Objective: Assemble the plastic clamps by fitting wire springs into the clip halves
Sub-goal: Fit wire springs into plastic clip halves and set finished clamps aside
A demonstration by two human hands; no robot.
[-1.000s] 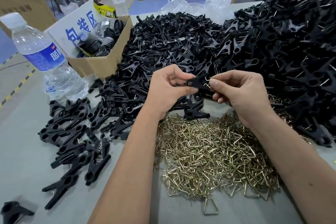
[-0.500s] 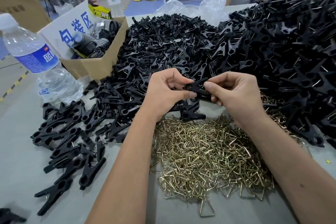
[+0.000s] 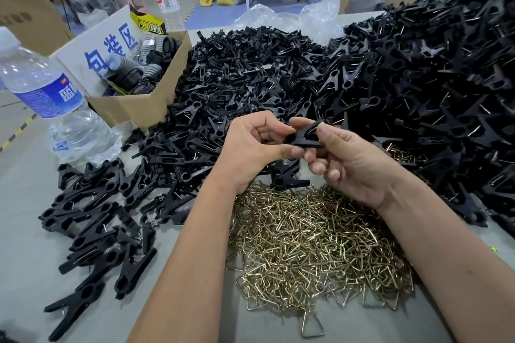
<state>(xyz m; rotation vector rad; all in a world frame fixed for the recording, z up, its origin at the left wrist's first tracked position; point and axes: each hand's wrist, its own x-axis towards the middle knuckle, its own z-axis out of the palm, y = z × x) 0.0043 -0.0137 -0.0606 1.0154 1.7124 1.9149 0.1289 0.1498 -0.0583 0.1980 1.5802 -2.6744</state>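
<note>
Left hand grip: the left hand (image 3: 252, 147) pinches the near end of a black clamp (image 3: 305, 135) between its thumb and curled fingers, above the surface (image 3: 25, 231).
Right hand grip: the right hand (image 3: 351, 164) pinches the far end of the same clamp, forefinger on top, the other fingers loosely curled beneath.
Where the clamp is: held in the air between both hands, just above the pile of wire springs (image 3: 315, 248) and in front of the heap of loose clip halves (image 3: 245, 78).
Spring in the clamp: too small and too hidden by the fingers to tell whether one is seated.
Risk, spring escape: if the wire is only half home, it could snap out under tension and fly into the heaps, or nick a fingertip.
Risk, halves slipping: both pinches sit at the ends, so the two halves could twist apart at the pivot when squeezed.
Risk, mixing: a dropped clamp would likely land among the springs or loose halves, not with the finished clamps (image 3: 92, 220) at the left, and be hard to find.
Risk, bottle: the water bottle (image 3: 53, 100) stands near the finished clamps; a wide toss leftward might knock it.
</note>
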